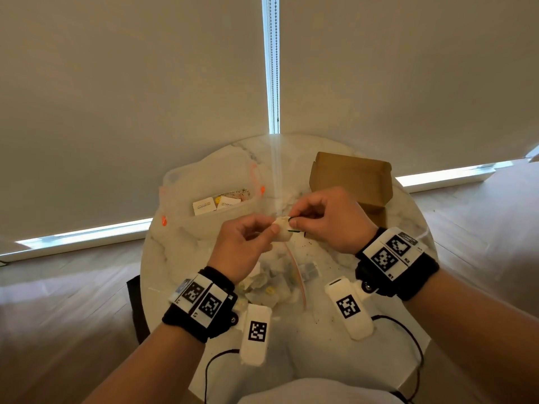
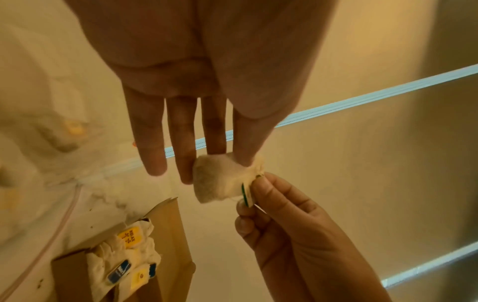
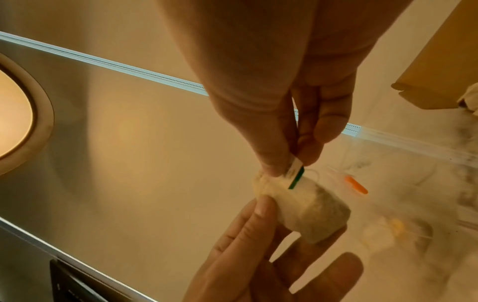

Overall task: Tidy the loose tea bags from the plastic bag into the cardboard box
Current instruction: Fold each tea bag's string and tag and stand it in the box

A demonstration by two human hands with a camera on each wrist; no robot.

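Observation:
Both hands are raised over the round marble table [image 1: 335, 330]. My left hand [image 1: 272, 233] pinches a white tea bag [image 1: 283, 234] between thumb and forefinger. The right hand [image 1: 291, 217] pinches the bag's green-edged paper tag [image 3: 295, 173] right beside it. In the left wrist view the tea bag [image 2: 220, 180] hangs under my fingertips, its string loose. The open cardboard box [image 1: 350, 173] stands behind my right hand; several tea bags [image 2: 124, 259] lie inside it. A clear plastic bag [image 1: 297, 282] with more tea bags lies below my hands.
A larger zip bag [image 1: 210, 176] with orange sliders lies at the back left and holds paper sachets. Tea crumbs dot the table near the box. Roller blinds hang close behind the table. A dark chair back [image 1: 135, 310] shows at the table's left edge.

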